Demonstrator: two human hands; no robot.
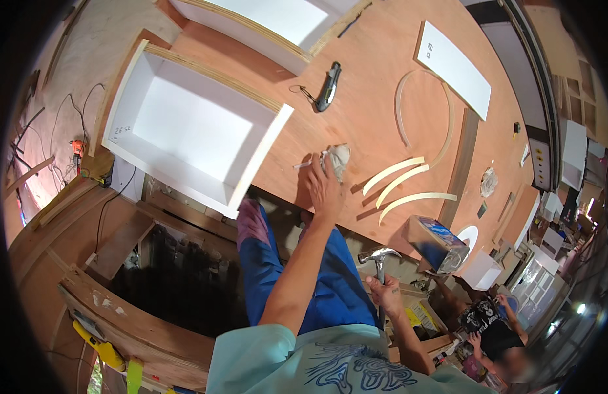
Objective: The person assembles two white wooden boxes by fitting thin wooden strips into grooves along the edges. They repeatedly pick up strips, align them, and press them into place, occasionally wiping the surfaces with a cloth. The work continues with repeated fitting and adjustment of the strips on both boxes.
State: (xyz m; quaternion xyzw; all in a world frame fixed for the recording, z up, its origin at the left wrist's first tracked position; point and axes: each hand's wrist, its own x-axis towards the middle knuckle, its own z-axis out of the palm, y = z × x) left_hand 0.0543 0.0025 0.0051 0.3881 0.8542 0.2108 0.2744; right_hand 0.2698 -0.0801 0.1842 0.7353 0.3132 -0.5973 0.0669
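My left hand reaches over the wooden tabletop, its fingers bent and closed at a small crumpled whitish bag. What lies inside the bag is hidden. Lower and to the right, beside my leg, my right hand grips a claw hammer by its handle, the metal head upward. A white-lined open drawer box with pale wooden edges rests left of my left hand. Beyond the bag lies a black utility knife with a cord loop. Several curved pale edging strips lie to the right.
A second white box stands at the far side. A white panel and a dark wooden strip lie on the right. A taped carton sits near the table edge. Another person is at the lower right.
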